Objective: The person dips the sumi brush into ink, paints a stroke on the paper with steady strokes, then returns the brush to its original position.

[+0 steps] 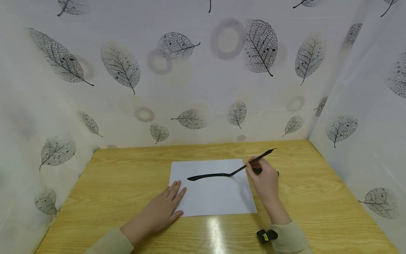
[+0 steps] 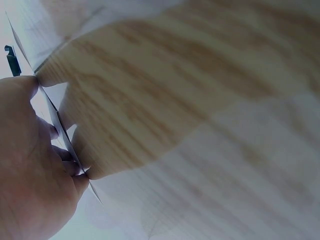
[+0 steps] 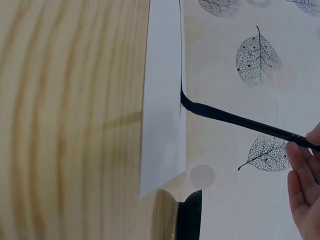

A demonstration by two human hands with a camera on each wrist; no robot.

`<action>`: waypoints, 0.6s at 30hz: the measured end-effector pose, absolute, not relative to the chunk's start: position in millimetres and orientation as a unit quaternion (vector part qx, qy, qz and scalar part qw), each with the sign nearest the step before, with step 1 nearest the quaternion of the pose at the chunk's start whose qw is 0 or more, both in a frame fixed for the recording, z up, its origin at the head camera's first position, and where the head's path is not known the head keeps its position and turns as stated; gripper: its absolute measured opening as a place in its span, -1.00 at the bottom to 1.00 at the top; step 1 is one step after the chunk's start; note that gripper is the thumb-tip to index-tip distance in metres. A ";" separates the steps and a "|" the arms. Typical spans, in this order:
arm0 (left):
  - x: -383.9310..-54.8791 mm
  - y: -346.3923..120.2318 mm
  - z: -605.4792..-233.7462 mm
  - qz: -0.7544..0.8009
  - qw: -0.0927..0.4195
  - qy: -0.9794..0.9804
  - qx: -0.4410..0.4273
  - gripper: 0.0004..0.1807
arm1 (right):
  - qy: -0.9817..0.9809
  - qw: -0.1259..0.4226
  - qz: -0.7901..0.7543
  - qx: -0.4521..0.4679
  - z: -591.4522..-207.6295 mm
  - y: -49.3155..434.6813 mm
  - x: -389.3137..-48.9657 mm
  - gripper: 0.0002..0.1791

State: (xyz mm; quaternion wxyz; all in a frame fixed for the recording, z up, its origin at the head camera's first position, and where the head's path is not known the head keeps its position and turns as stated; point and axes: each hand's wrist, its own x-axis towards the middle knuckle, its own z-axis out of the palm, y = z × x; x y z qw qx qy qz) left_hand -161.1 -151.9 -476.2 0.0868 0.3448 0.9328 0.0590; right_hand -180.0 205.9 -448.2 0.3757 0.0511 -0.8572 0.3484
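Observation:
A white sheet of paper [image 1: 215, 197] lies on the wooden table, with a thick black stroke [image 1: 203, 176] running across its upper half. My right hand [image 1: 264, 178] pinches a slim black brush [image 1: 261, 155] between thumb and fingers. The brush slants down to the left, and its bent dark tip [image 3: 189, 102] touches the paper at the stroke's right end. With fingers spread and straight, my left hand [image 1: 160, 210] rests on the paper's left edge. Partly hidden behind the right hand is a small black dish-like thing [image 3: 191, 217], just beyond the paper's right edge.
The yellowish wooden table [image 1: 127, 176] reaches back to a pale curtain [image 1: 203, 81] printed with leaves, which also hangs at both sides. A black device [image 1: 267, 236] sits at the right sleeve's cuff. In the left wrist view, a small dark thing [image 2: 12, 61] stands past the paper, its kind unclear.

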 end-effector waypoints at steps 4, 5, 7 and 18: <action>-161.6 -152.1 -477.7 0.060 0.082 0.932 0.348 -0.21 | -0.860 0.374 0.344 0.051 -447.4 207.2 -179.2 -0.84; -161.8 -152.4 -478.2 0.059 0.079 0.932 0.349 -0.21 | -0.861 0.372 0.343 0.050 -447.2 207.7 -179.1 -0.85; -162.1 -153.0 -479.3 0.056 0.074 0.931 0.353 -0.22 | -0.864 0.367 0.341 0.049 -447.0 208.5 -178.9 -0.86; -163.1 -154.6 -482.4 0.050 0.066 0.930 0.359 -0.23 | -0.873 0.347 0.342 0.029 -447.3 210.6 -177.0 -0.88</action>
